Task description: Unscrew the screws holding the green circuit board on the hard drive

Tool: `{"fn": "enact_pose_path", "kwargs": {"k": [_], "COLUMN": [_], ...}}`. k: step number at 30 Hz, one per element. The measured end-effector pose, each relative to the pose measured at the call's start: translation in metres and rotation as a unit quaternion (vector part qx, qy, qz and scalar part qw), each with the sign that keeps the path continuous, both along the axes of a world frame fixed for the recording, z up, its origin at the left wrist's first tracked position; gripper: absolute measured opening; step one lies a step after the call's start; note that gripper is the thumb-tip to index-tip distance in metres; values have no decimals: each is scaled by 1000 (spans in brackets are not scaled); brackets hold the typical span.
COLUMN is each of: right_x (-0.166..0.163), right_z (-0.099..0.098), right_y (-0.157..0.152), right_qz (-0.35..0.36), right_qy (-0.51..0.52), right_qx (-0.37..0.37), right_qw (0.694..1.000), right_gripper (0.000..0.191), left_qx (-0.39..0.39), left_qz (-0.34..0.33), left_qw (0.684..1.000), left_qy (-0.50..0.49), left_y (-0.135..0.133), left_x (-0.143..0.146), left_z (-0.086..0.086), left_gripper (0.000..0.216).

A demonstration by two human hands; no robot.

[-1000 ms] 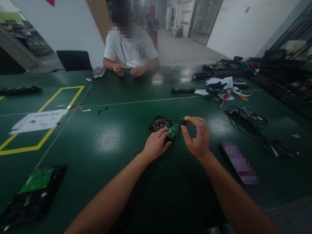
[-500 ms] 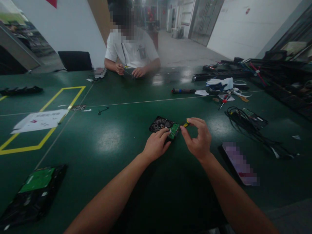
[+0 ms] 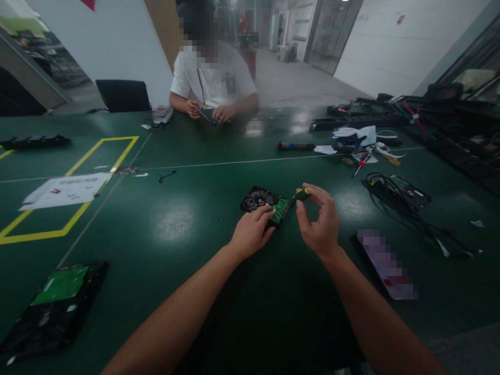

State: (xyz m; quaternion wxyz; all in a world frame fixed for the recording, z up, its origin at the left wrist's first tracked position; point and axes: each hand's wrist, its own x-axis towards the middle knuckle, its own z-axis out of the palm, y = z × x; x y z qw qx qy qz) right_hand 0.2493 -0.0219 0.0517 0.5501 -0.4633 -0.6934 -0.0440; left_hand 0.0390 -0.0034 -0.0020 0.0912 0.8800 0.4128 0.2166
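Note:
A hard drive (image 3: 258, 198) with a green circuit board (image 3: 279, 209) facing up lies on the table at the middle. My left hand (image 3: 252, 229) steadies it from the near side, fingers over the board and thumb at the near edge. My right hand (image 3: 320, 221) pinches a yellow-and-green screwdriver (image 3: 301, 195) between thumb and fingers. The screwdriver slants down to the left, toward the board's right edge. Its tip is too small to make out.
Another hard drive (image 3: 58, 307) lies at the near left. To the right are a phone (image 3: 385, 263), black cables (image 3: 406, 208) and a red screwdriver (image 3: 362, 162). Across the green table (image 3: 203, 286) sits a person (image 3: 214, 78) holding a thin tool.
My right hand has shifted its hold on the screwdriver, and more of the handle shows. My left hand stays on the hard drive.

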Motion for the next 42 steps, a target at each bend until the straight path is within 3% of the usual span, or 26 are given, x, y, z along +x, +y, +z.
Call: {"fn": "enact_pose_path", "kwargs": {"k": [9, 16, 22, 28, 35, 42], "right_x": [-1, -1, 0, 0, 1, 1], "right_z": [4, -4, 3, -1, 5, 2], "right_y": [-2, 0, -2, 1, -2, -2], "right_qz": [-32, -3, -20, -7, -18, -8], "right_qy": [-47, 10, -58, -11, -72, -29], "right_qx": [27, -3, 26, 26, 39, 22], "right_qw": [998, 1000, 998, 1000, 996, 999], "right_gripper": [49, 53, 51, 54, 53, 51], "left_qx": [16, 14, 17, 18, 20, 18], "left_qz": [0, -1, -4, -3, -1, 0], "left_qw": [1000, 1000, 1000, 1000, 1000, 1000], "left_qy": [-3, -6, -11, -10, -11, -9], "left_y": [1, 2, 2, 2, 2, 2], "left_x": [0, -1, -1, -1, 0, 0], "left_z": [-3, -5, -4, -5, -4, -4], "left_gripper": [43, 45, 44, 43, 42, 43]}}
